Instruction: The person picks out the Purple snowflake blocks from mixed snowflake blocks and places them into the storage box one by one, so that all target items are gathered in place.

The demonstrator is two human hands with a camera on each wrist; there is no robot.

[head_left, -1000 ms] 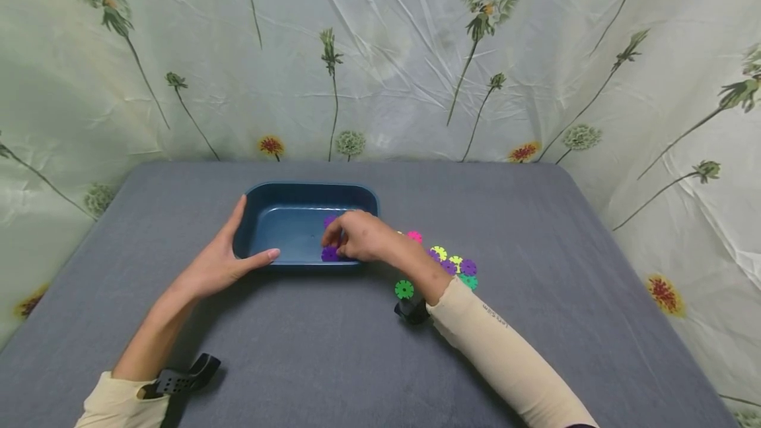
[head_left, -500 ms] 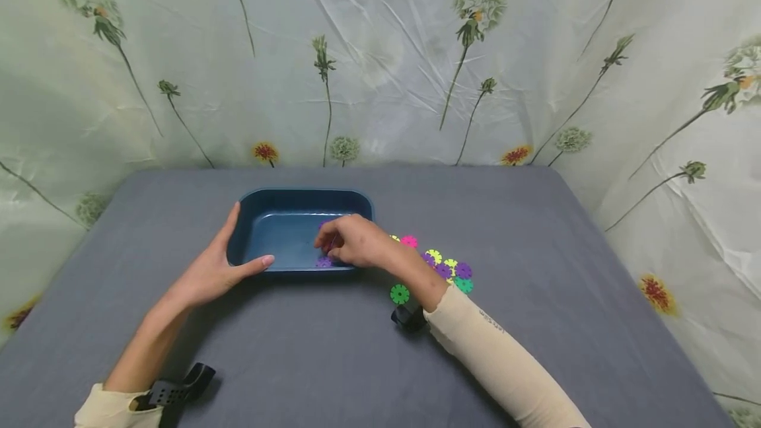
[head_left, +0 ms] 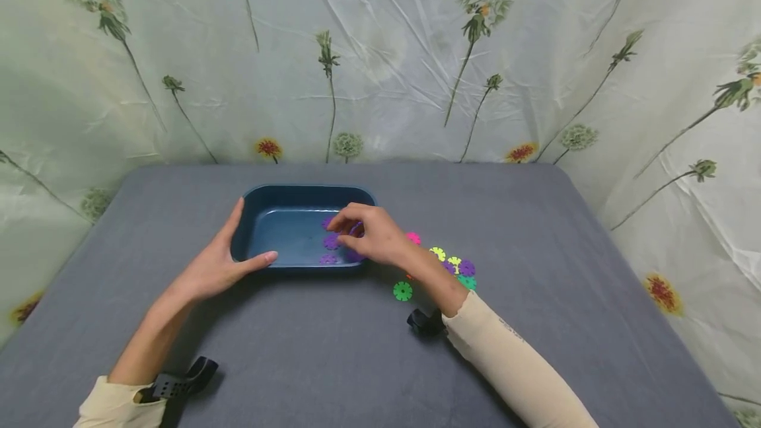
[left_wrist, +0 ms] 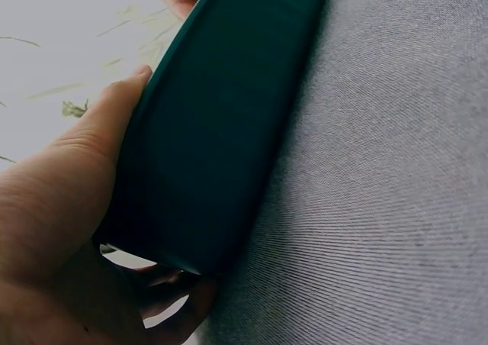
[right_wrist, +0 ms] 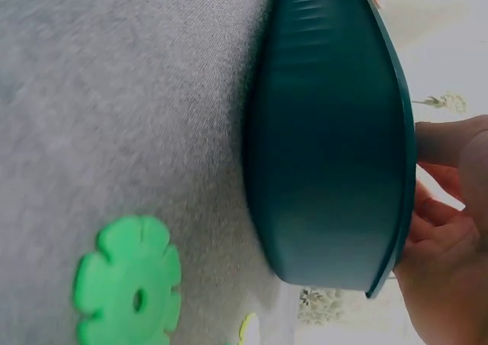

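The left hand [head_left: 215, 264] grips the blue tray [head_left: 285, 235] at its left end; the right hand [head_left: 378, 235] curves (around anything, I cannot tell) near 3 purple discs [head_left: 331, 242] in the tray's right half.

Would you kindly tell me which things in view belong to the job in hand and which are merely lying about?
Belong to the job, it seems:
blue tray
purple discs inside it
left hand, gripping the tray
right hand, over the tray

Apparently lying about, though possibly wanted later:
green disc
pink disc
yellow discs
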